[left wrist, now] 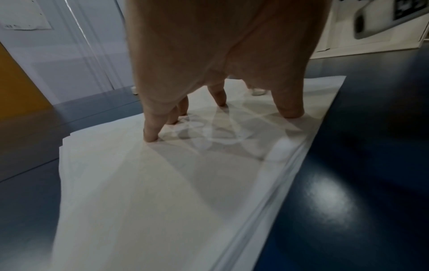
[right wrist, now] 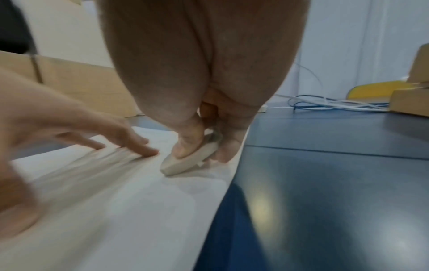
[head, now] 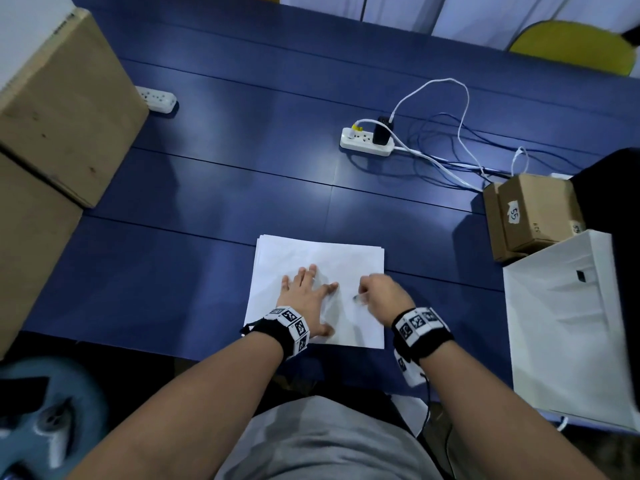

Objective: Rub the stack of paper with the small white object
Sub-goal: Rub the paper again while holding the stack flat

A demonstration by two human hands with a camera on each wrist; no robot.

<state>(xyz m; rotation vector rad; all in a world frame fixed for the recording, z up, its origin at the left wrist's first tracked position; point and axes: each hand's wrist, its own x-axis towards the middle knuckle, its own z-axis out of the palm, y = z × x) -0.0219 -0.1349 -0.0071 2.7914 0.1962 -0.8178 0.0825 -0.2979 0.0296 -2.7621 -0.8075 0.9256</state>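
A stack of white paper (head: 343, 258) lies on the blue table near its front edge. My left hand (head: 306, 294) presses flat on the stack's left half with spread, straight fingers (left wrist: 150, 135) on the paper (left wrist: 144, 192). My right hand (head: 379, 289) is over the stack's right side and pinches a small white object (right wrist: 185, 161) between thumb and fingers. The object's lower end touches the paper (right wrist: 116, 210). In the head view only a small grey tip of the small white object (head: 356, 298) shows under the right hand.
A white power strip (head: 367, 142) with cables lies beyond the paper. Large cardboard boxes (head: 65, 109) stand at the left. Small cardboard boxes (head: 530, 213) and a white tray (head: 571, 323) sit at the right. A second power strip (head: 157, 98) lies at the far left.
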